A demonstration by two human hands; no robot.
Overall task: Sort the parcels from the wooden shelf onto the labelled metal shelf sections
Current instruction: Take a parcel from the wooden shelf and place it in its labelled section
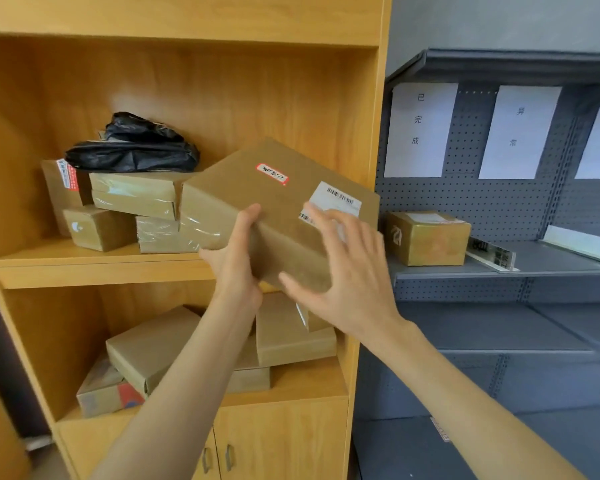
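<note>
A large brown parcel (257,199) with a red sticker and a white barcode label hangs tilted in front of the wooden shelf (97,268). My left hand (234,258) grips its near lower corner, thumb up on the top face. My right hand (343,268) is spread with straight fingers against the parcel's right side, over the barcode label. To the right stands the grey metal shelf (551,268), with white paper labels (418,129) on its pegboard back and one small brown box (428,239) in its left section.
Several brown parcels (136,202) and a black plastic bag (132,147) are stacked on the wooden shelf's upper board. More parcels (153,344) lie on the lower board, above cabinet doors (281,441). A clear divider (492,254) separates the metal shelf's sections.
</note>
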